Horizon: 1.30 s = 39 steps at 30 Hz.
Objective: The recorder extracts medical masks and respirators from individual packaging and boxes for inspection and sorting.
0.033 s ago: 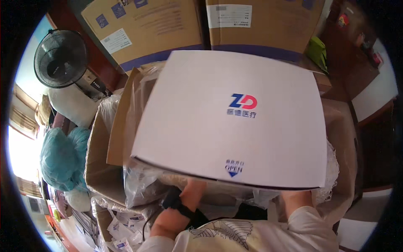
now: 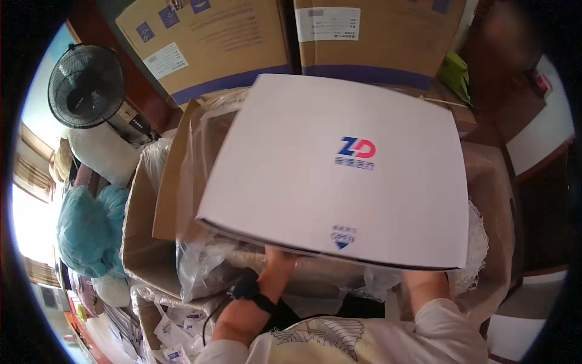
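Note:
A large flat white cardboard box (image 2: pixel 303 151) with a blue and red logo fills the middle of the head view. It is held up over open cartons, slightly tilted. My left hand (image 2: pixel 281 258) reaches under its front edge left of centre, with a dark strap and small black device on the wrist. Near the front right corner, my right hand (image 2: pixel 425 278) goes under the same edge. Both hands bear the box from below, their fingers hidden behind it.
An open carton (image 2: pixel 148 242) lined with clear plastic stands at left. Another carton (image 2: pixel 494 212) holds white stringy material at right. Two tall brown cartons (image 2: pixel 230 45) stand behind. A black fan (image 2: pixel 85 85) and teal bags (image 2: pixel 82 233) are at far left; small white packets (image 2: pixel 176 333) lie lower left.
The white box has shifted and turned slightly, its left corner moving right and up. Both hands stay under its front edge.

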Each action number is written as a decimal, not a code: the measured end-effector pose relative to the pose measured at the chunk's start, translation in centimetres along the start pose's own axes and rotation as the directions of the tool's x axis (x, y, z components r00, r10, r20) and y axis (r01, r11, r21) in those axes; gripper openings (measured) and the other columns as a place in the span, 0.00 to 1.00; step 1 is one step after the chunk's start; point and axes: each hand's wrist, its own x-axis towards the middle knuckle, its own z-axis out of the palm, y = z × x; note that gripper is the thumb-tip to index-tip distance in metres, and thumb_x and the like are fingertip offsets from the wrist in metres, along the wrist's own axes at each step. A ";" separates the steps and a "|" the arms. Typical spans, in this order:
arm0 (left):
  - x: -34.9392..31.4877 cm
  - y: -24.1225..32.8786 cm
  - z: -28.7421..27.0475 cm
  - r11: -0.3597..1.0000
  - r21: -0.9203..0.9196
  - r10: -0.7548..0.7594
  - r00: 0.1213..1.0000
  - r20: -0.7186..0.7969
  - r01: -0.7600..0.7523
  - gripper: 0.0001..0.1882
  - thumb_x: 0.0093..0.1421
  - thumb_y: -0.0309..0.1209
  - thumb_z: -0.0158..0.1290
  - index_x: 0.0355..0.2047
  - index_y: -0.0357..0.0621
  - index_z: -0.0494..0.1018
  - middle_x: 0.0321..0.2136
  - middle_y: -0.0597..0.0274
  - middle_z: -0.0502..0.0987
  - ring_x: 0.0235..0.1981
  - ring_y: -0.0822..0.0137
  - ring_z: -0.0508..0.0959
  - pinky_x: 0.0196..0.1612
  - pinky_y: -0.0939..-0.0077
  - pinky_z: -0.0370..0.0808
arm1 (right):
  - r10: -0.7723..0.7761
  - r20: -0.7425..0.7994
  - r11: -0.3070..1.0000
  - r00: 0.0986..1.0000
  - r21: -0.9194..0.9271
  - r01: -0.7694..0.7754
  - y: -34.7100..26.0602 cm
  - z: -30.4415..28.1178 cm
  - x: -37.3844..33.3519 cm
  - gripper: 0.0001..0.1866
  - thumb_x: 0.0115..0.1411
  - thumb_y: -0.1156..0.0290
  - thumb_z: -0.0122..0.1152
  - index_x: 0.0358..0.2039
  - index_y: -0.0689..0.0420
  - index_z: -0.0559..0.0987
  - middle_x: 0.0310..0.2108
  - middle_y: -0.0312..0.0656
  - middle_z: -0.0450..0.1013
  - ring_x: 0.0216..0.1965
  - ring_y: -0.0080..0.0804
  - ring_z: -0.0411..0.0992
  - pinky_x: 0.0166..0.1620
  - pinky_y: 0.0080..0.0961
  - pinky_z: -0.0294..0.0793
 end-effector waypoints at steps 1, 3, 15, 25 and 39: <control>0.3 1.2 -0.9 0.994 0.061 -0.082 0.993 -0.079 0.087 0.20 0.58 0.42 0.42 0.48 0.46 0.61 0.45 0.60 0.66 0.46 0.59 0.67 0.45 0.62 0.68 | -0.020 -0.003 1.000 1.000 -0.004 0.020 -0.1 0.4 0.5 0.24 0.61 0.55 0.39 0.50 0.59 0.60 0.51 0.43 0.58 0.51 0.32 0.58 0.51 0.26 0.59; 0.7 3.0 -2.0 0.977 0.115 -0.157 0.974 -0.165 0.177 0.18 0.58 0.40 0.43 0.47 0.47 0.62 0.44 0.61 0.67 0.45 0.60 0.68 0.44 0.63 0.70 | -0.053 -0.012 0.999 0.998 -0.010 0.053 0.4 0.5 1.4 0.24 0.61 0.55 0.38 0.51 0.59 0.60 0.51 0.43 0.58 0.51 0.32 0.58 0.51 0.26 0.59; -2.4 8.6 4.9 0.825 0.565 -0.103 0.988 0.117 0.019 0.29 0.58 0.50 0.39 0.56 0.51 0.54 0.55 0.64 0.58 0.57 0.64 0.54 0.55 0.68 0.50 | -0.253 0.025 0.954 0.967 -0.160 0.254 0.6 2.0 4.0 0.24 0.61 0.55 0.38 0.51 0.59 0.60 0.53 0.44 0.57 0.52 0.33 0.57 0.52 0.27 0.59; -5.4 6.1 6.0 0.734 0.623 0.068 0.943 0.327 -0.269 0.37 0.58 0.58 0.30 0.59 0.46 0.46 0.58 0.61 0.51 0.59 0.60 0.50 0.58 0.59 0.45 | -0.403 0.215 0.857 0.889 0.431 0.284 -4.4 2.3 -3.1 0.25 0.61 0.55 0.36 0.54 0.57 0.59 0.56 0.44 0.54 0.56 0.37 0.53 0.55 0.31 0.57; -14.8 11.4 18.0 0.472 0.499 0.280 0.661 0.697 -0.727 0.27 0.59 0.30 0.43 0.58 0.40 0.50 0.51 0.54 0.61 0.52 0.66 0.61 0.54 0.75 0.56 | -0.675 0.507 0.126 0.535 -0.636 0.761 -21.5 8.3 -19.1 0.24 0.52 0.67 0.58 0.48 0.64 0.66 0.52 0.57 0.58 0.58 0.46 0.51 0.57 0.31 0.51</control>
